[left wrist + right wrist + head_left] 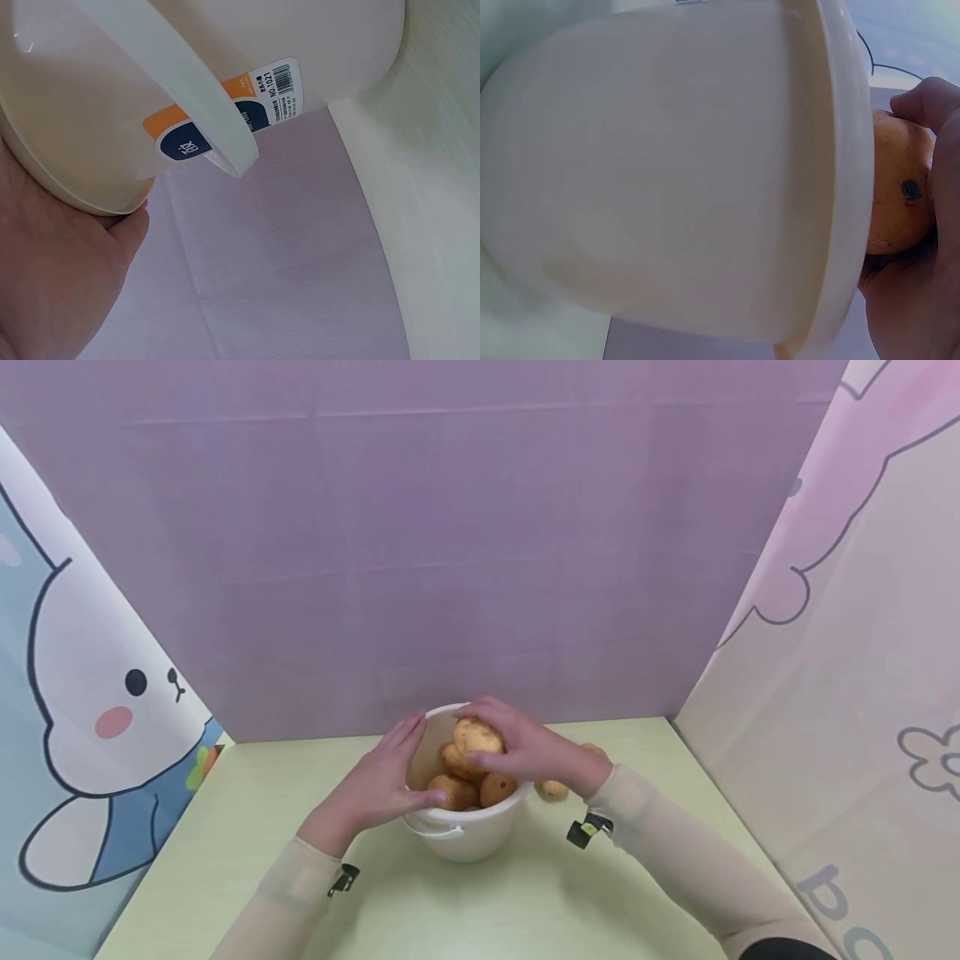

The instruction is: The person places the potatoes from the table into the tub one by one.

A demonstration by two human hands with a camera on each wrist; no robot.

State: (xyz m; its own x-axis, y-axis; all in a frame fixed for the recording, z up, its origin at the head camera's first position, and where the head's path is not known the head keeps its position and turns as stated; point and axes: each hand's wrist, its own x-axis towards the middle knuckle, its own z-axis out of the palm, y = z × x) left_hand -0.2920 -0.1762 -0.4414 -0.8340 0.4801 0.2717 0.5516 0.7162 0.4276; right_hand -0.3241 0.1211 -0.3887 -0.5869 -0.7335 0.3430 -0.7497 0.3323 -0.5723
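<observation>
A white bucket stands on the table with several potatoes inside. My left hand grips its left rim, with the thumb over the near edge. In the left wrist view the left hand lies against the rim beside the bucket's handle. My right hand holds a potato at the bucket's mouth, above the other potatoes. In the right wrist view this potato sits between thumb and fingers just past the rim, a dark spot on its skin.
Right of the bucket, loose potatoes lie on the pale green table, partly behind the right forearm. A purple cloth wall rises at the back. Printed panels flank both sides. An orange and dark blue label marks the bucket's side.
</observation>
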